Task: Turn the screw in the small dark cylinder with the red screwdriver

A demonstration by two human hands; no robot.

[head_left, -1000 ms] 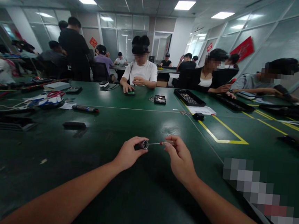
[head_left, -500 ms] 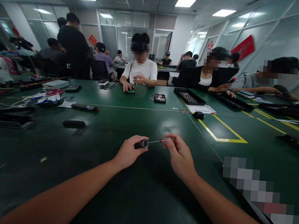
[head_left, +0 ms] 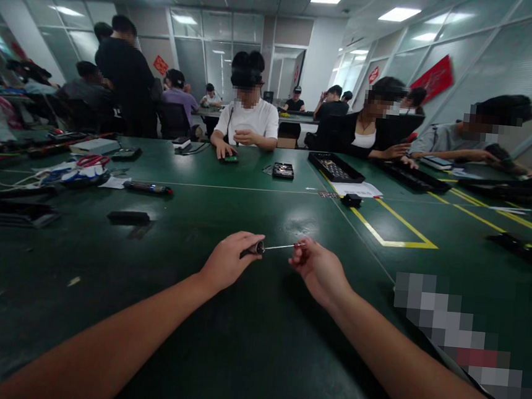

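My left hand (head_left: 229,259) is closed around a small round metal-rimmed cylinder (head_left: 257,247), its open end turned to the right. Between the fingers of my right hand (head_left: 322,271) is the red handle of a thin screwdriver (head_left: 281,247). The steel shaft runs left, and its tip meets the rim or mouth of the cylinder; how deep it reaches I cannot tell. Both hands are held over the green table (head_left: 234,346). Most of the cylinder's body is hidden by my left fingers.
Left stand a black bar (head_left: 128,217), an electric screwdriver (head_left: 148,188), cables (head_left: 82,174) and a black tray (head_left: 8,213). Farther off are a black box (head_left: 352,200), a parts tray (head_left: 334,167) and a small case (head_left: 283,170). Across the table a person in white (head_left: 247,120) handles a green board.
My right hand has turned, its fingers shifting on the screwdriver handle. The cylinder's open end now faces more to the right. The camera view has shifted slightly.
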